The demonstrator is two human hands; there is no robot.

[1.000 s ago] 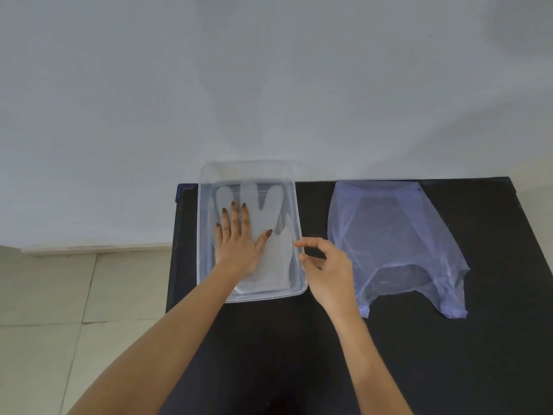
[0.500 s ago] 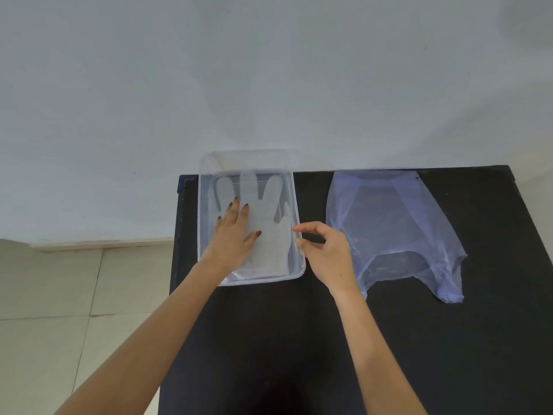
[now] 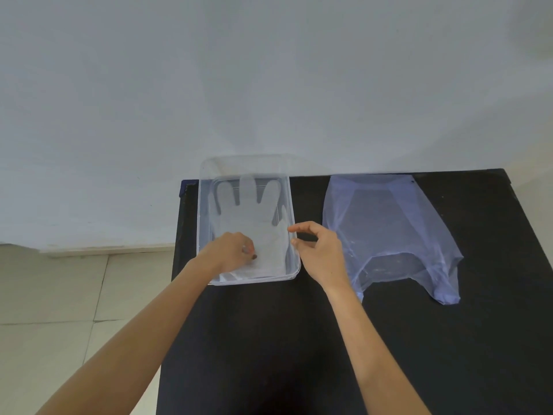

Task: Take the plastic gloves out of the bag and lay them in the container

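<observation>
A clear plastic glove (image 3: 254,217) lies flat in the clear rectangular container (image 3: 204,187) at the table's far left, fingers pointing away from me. My left hand (image 3: 229,254) rests over the glove's cuff end inside the container, fingers curled under, gripping nothing that I can see. My right hand (image 3: 320,253) hovers at the container's right rim, thumb and forefinger a little apart, holding nothing. The thin bluish plastic bag (image 3: 389,229) lies flat to the right of that hand.
The black table (image 3: 269,339) ends just left of the container, with tiled floor (image 3: 59,310) below. A white wall (image 3: 269,85) rises behind the table's far edge. Bare black surface stretches in front of the container and bag.
My left hand slid back from the glove's palm toward its cuff and curled its fingers, uncovering the glove's fingers. My right hand stayed by the container's right rim.
</observation>
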